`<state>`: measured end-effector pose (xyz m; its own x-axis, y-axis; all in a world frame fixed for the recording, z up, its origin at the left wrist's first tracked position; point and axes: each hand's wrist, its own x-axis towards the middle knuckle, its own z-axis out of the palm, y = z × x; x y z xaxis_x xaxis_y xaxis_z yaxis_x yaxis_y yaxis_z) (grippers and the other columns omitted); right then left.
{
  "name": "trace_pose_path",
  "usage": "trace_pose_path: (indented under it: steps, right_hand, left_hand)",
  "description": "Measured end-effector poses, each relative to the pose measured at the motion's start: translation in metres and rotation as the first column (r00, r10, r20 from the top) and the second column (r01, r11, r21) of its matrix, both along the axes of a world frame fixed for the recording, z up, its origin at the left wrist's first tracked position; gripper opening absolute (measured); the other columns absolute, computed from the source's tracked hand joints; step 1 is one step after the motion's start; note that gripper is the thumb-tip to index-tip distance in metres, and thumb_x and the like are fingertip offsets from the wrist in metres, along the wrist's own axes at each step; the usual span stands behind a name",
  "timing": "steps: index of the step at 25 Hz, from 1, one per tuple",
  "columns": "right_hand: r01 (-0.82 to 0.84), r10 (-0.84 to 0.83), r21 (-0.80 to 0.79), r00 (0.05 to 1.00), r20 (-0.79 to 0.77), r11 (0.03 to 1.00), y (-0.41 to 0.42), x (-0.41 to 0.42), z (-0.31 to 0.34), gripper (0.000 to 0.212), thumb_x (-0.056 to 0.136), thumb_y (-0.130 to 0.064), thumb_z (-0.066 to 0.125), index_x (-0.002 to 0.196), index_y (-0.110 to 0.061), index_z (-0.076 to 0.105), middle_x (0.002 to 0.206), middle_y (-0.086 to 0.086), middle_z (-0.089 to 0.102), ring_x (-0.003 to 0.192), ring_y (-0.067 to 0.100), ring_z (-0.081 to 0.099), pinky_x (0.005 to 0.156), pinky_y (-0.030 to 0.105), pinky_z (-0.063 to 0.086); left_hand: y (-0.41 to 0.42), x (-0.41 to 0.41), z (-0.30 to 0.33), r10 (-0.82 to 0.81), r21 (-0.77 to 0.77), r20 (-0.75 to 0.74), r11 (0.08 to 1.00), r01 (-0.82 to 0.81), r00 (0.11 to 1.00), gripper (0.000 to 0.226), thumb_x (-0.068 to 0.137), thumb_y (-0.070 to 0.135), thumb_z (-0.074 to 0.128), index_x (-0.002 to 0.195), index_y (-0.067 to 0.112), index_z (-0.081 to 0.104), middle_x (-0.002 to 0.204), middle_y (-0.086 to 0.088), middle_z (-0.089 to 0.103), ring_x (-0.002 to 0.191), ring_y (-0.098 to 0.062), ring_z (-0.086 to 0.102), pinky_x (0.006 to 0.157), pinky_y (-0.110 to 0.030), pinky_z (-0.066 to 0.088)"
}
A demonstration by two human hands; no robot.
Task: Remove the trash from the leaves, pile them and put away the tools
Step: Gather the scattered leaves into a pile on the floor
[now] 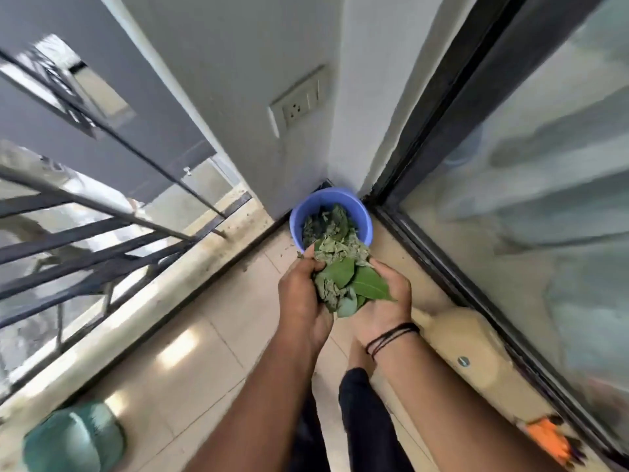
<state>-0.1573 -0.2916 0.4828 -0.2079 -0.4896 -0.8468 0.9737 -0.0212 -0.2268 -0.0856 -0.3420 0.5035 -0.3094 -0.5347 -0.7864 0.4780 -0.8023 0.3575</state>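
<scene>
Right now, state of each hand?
Left hand: curled round the leaves, holding them.
Right hand: cupped under the same leaves, holding them.

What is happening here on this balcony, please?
A person holds a bunch of green leaves between the left hand and the right hand, just in front of a blue bucket in the corner. The bucket already has leaves in it. Nothing else is being handled.
</scene>
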Motion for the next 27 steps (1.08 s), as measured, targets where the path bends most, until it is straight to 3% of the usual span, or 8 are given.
trace_pose_path:
  steps: [5,9,13,16,18,22,25,27]
  right_hand:
    - [0.084,-0.08,0.09,0.995,-0.052,0.992,-0.07,-0.033,-0.145,0.071,0.076,-0.027,0.057,0.142,-0.001,0.053,0.141,0.026,0.054,0.131,0.045,0.051,0.113,0.055,0.038]
    - [0.014,0.016,0.271,0.994,-0.11,0.963,-0.101,-0.057,-0.22,0.05,0.093,-0.022,0.048,0.138,-0.002,0.058,0.132,0.023,0.062,0.116,0.041,0.062,0.1,0.053,0.051]
    - [-0.094,0.154,0.431,0.982,-0.106,0.897,-0.107,-0.077,-0.238,0.026,0.1,-0.014,0.045,0.119,-0.01,0.063,0.109,0.016,0.062,0.093,0.031,0.062,0.088,0.045,0.053]
    - [-0.234,0.28,0.474,0.96,-0.027,0.849,-0.098,-0.087,-0.235,0.033,0.104,-0.021,0.046,0.132,-0.006,0.056,0.129,0.022,0.05,0.112,0.037,0.058,0.099,0.042,0.047]
    - [-0.273,0.31,0.455,0.951,-0.006,0.847,-0.091,-0.093,-0.229,0.049,0.107,-0.038,0.038,0.142,-0.005,0.05,0.149,0.02,0.042,0.13,0.038,0.051,0.107,0.043,0.043]
    - [-0.227,0.253,0.394,0.967,-0.014,0.891,-0.081,-0.097,-0.192,0.07,0.104,-0.06,0.023,0.155,-0.014,0.033,0.153,0.019,0.042,0.138,0.04,0.044,0.103,0.048,0.038]
    - [-0.204,0.218,0.326,0.976,-0.006,0.923,-0.07,-0.092,-0.142,0.077,0.099,-0.07,0.02,0.158,-0.02,0.028,0.159,0.016,0.034,0.142,0.039,0.038,0.107,0.05,0.036]
    - [-0.159,0.176,0.289,0.984,-0.033,0.944,-0.059,-0.095,-0.081,0.081,0.096,-0.074,0.02,0.158,-0.022,0.028,0.158,0.015,0.036,0.143,0.038,0.038,0.11,0.051,0.034]
  left_hand:
    - [-0.082,-0.033,-0.163,-0.135,0.127,0.089,0.984,0.123,0.987,0.046,0.096,0.008,0.043,0.139,0.002,0.057,0.132,-0.023,0.064,0.12,-0.038,0.063,0.094,-0.046,0.057]
    - [-0.116,-0.045,-0.232,-0.252,0.174,0.103,0.957,0.232,0.962,0.04,0.1,0.014,0.046,0.133,-0.003,0.061,0.128,-0.021,0.066,0.11,-0.034,0.067,0.088,-0.043,0.059]
    - [-0.143,-0.049,-0.263,-0.353,0.144,0.275,0.935,0.325,0.894,0.023,0.098,0.016,0.051,0.108,0.007,0.07,0.101,-0.015,0.072,0.09,-0.032,0.069,0.077,-0.036,0.058]
    - [-0.154,-0.039,-0.266,-0.485,0.162,0.446,0.87,0.465,0.752,0.015,0.098,0.023,0.054,0.1,0.015,0.067,0.071,-0.002,0.068,0.057,-0.018,0.062,0.056,-0.024,0.047]
    - [-0.158,-0.032,-0.259,-0.549,0.223,0.456,0.832,0.507,0.7,0.02,0.1,0.031,0.054,0.087,0.019,0.061,0.063,0.0,0.059,0.05,-0.015,0.054,0.056,-0.025,0.04]
    - [-0.15,-0.017,-0.224,-0.625,0.312,0.384,0.78,0.542,0.679,0.027,0.105,0.038,0.047,0.095,0.022,0.066,0.103,-0.005,0.062,0.094,-0.023,0.058,0.074,-0.031,0.044]
    - [-0.136,-0.008,-0.178,-0.602,0.272,0.346,0.798,0.538,0.719,0.026,0.101,0.014,0.049,0.117,0.026,0.065,0.114,-0.004,0.064,0.103,-0.023,0.062,0.08,-0.033,0.046]
    - [-0.134,-0.005,-0.12,-0.566,0.236,0.283,0.824,0.516,0.774,0.031,0.099,0.015,0.049,0.126,0.028,0.058,0.117,-0.003,0.065,0.108,-0.024,0.062,0.085,-0.037,0.047]
